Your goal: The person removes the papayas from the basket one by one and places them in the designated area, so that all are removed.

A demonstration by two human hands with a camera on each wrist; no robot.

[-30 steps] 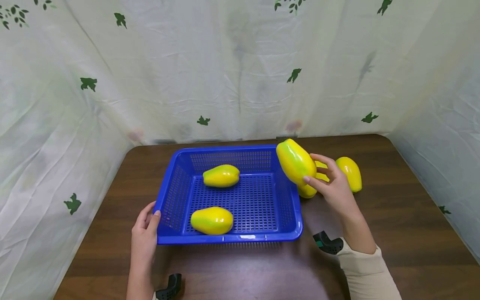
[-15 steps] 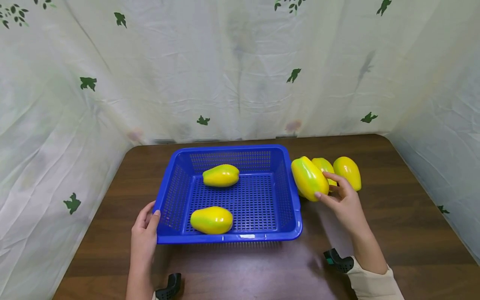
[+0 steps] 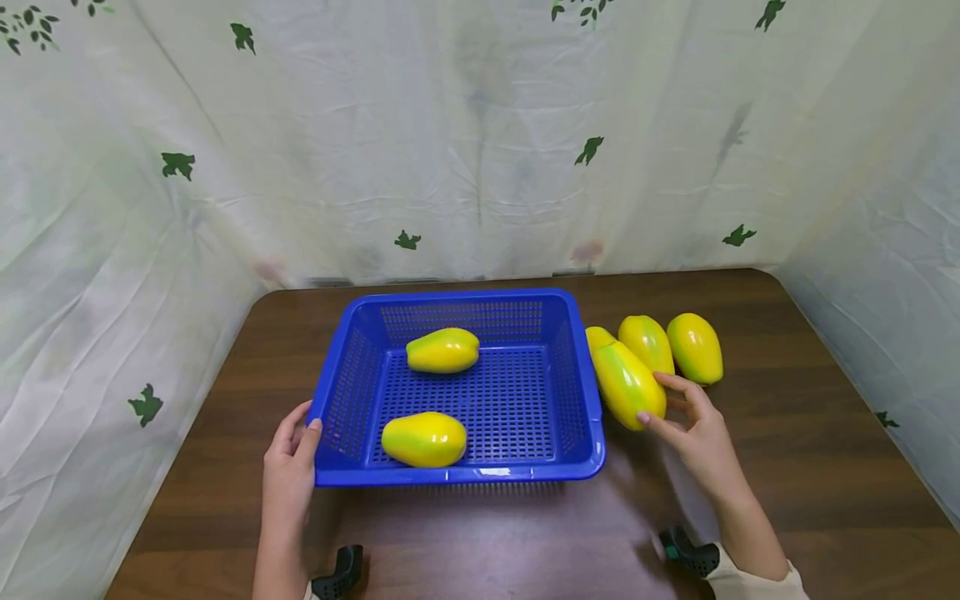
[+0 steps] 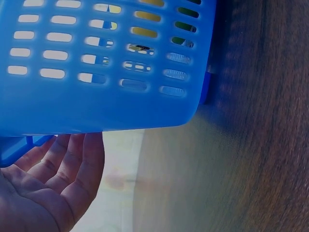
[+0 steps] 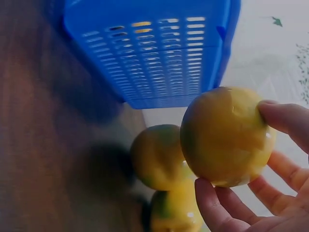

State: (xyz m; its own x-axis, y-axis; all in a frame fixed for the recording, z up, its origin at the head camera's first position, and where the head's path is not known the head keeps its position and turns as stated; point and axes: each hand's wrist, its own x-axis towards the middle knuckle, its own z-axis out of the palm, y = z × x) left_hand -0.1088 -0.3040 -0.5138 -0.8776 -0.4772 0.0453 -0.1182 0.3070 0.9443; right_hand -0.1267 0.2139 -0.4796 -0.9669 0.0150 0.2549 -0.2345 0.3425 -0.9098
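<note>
Left grip (image 3: 288,460) on basket (image 3: 405,477), papayas (image 3: 442,351) inside

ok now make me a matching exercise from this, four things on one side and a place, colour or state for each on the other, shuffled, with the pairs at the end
Things
1. left hand
2. right hand
3. basket
4. cloth

Places, colours, states
A. blue, with rows of holes in its walls
B. whitish with dark green shapes, hanging behind the table
C. holding a yellow-green fruit beside the basket
D. gripping the basket's left edge

Right pairs
1-D
2-C
3-A
4-B
</note>
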